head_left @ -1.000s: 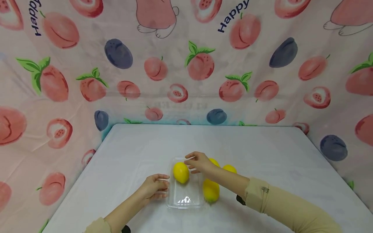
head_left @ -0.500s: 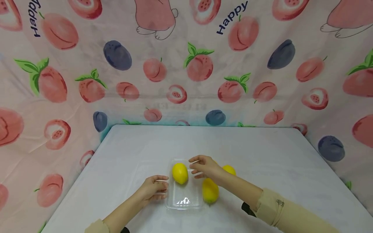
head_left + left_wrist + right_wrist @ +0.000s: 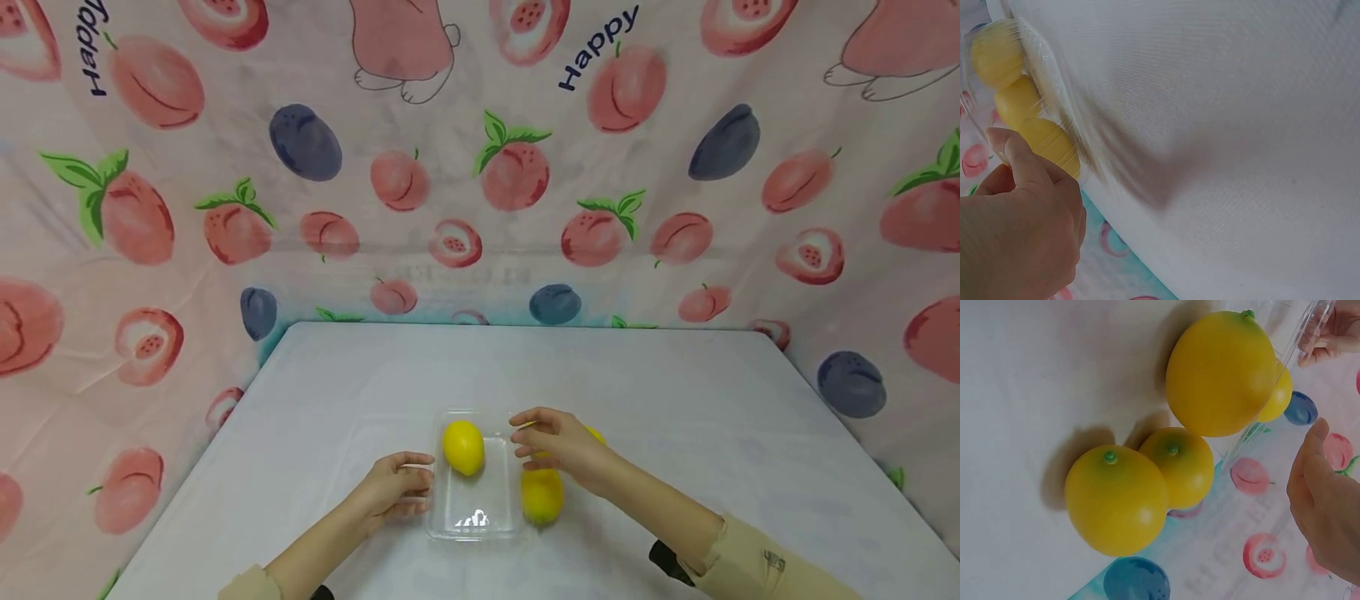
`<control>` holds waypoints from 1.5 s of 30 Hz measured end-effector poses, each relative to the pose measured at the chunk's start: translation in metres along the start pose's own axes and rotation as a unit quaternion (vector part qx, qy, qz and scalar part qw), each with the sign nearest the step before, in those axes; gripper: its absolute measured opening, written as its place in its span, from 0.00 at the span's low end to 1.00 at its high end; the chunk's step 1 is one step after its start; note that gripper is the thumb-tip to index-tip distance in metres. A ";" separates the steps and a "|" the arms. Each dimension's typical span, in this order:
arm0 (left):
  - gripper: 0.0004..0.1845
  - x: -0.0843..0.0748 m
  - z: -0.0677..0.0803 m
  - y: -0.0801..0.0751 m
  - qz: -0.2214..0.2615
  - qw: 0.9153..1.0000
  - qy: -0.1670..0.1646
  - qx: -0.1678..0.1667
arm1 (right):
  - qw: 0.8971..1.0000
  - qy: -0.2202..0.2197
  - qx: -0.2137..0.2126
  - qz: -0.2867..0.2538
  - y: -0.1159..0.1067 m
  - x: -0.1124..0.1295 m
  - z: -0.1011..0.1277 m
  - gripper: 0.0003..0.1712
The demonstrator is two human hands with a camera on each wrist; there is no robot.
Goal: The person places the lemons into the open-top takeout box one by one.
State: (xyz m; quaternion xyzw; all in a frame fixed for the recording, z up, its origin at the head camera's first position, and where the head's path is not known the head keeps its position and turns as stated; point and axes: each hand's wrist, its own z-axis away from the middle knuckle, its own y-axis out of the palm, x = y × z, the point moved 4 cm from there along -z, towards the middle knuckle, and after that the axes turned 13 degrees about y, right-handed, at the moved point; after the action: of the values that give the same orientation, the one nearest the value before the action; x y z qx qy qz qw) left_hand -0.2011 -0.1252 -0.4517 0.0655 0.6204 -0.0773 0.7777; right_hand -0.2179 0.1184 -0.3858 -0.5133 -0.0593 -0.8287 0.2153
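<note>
A clear tray [image 3: 474, 517] sits on the white table [image 3: 675, 400] with one lemon [image 3: 463, 447] in its far end. The left hand [image 3: 393, 487] rests against the tray's left side, fingers lightly curled on its rim. The right hand [image 3: 558, 442] hovers just right of the tray, fingers loose and holding nothing, over three lemons; the nearest one [image 3: 542, 495] lies right below it.
</note>
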 end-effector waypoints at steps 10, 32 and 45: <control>0.22 0.002 -0.001 0.000 -0.001 1.000 -0.002 -0.006 | 1.000 0.008 -0.015 -0.007 -0.016 -0.004 0.008 0.26; 0.22 0.004 -0.002 -0.002 0.009 1.000 -0.006 -0.009 | 0.997 0.007 -0.078 0.003 -0.071 -0.023 0.023 0.29; 0.22 0.001 -0.005 -0.006 0.013 1.000 -0.006 0.000 | 0.994 0.011 -0.105 0.014 -0.091 -0.039 0.023 0.28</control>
State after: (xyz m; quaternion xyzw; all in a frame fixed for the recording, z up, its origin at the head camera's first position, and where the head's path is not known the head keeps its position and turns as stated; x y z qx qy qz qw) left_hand -0.2066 -0.1298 -0.4542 0.0731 0.6150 -0.0672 0.7822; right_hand -0.2223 0.2194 -0.3981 -0.5250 0.0377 -0.8327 0.1718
